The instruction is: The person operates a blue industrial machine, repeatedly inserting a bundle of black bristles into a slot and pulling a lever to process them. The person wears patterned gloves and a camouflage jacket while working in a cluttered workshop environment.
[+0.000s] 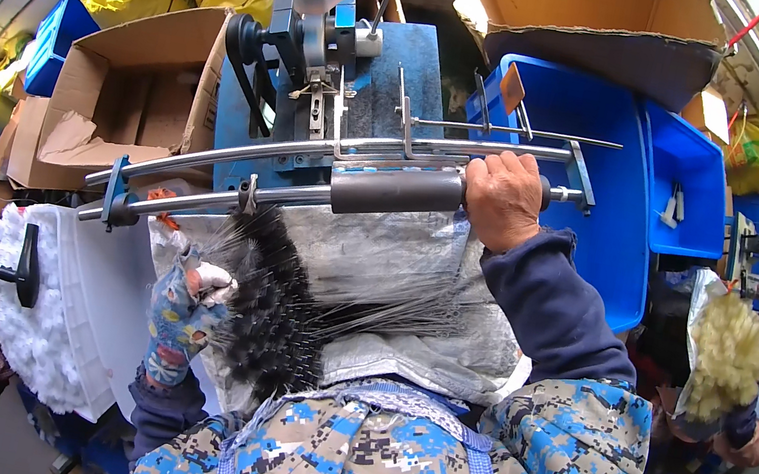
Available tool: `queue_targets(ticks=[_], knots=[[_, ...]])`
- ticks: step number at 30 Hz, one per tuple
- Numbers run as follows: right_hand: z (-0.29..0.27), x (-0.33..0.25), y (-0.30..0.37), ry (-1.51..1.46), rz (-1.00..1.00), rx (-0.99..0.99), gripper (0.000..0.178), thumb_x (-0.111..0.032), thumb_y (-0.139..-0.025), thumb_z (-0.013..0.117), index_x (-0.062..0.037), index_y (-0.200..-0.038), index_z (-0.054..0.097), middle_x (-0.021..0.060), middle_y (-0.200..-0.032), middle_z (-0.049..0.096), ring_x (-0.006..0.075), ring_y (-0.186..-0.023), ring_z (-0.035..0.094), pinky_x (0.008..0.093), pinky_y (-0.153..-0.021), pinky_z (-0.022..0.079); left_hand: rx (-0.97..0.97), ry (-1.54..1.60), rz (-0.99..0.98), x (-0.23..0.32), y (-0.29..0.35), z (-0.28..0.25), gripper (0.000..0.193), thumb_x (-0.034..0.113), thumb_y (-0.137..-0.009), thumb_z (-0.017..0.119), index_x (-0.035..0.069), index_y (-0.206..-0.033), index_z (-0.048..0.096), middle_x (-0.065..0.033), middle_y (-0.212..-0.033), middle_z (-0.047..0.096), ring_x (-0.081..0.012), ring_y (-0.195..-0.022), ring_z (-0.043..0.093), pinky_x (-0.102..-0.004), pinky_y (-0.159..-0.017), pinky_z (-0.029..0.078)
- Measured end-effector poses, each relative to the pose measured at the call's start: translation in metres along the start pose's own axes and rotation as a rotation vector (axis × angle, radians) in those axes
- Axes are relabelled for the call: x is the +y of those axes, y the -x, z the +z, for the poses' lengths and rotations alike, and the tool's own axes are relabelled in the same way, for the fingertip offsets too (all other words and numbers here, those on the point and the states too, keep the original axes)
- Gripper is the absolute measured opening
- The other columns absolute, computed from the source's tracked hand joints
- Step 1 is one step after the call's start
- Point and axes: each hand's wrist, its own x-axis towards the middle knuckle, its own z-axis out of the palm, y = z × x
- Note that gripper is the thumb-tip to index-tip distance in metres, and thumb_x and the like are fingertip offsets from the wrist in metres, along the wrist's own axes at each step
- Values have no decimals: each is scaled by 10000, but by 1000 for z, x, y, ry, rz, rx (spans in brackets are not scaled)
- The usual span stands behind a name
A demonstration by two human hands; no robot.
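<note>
My right hand (505,198) is closed round the dark foam grip (398,192) of a metal rail frame (291,193), near the grip's right end. My left hand (189,310) wears a patterned blue glove with pale fingertips. Its fingers curl in at the left edge of a mass of black bristles (270,309), which partly hides them. The bristles fan outward below a small clip (249,195) on the lower rail, and long thin strands trail right across a grey-white sheet (396,255) on my lap.
Behind the rails stands a blue machine base (399,68) with a motor and belt pulley (248,51). An open cardboard box (147,84) is at left, blue bins (591,244) at right. White fluffy pieces (40,319) fill a pale tray. Other people work at both sides.
</note>
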Motion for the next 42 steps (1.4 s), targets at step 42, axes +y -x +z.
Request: queue_targets(ticks=[42], knots=[[-22, -44, -115, -374, 47, 59, 99, -77, -771, 539, -68, -835, 614, 133, -849, 594, 285, -819, 594, 392, -676, 491, -440, -424, -78, -15, -17, -6, 265, 111, -672, 684, 64, -928, 631, -125, -806, 615, -335, -777, 592, -401, -692, 474]])
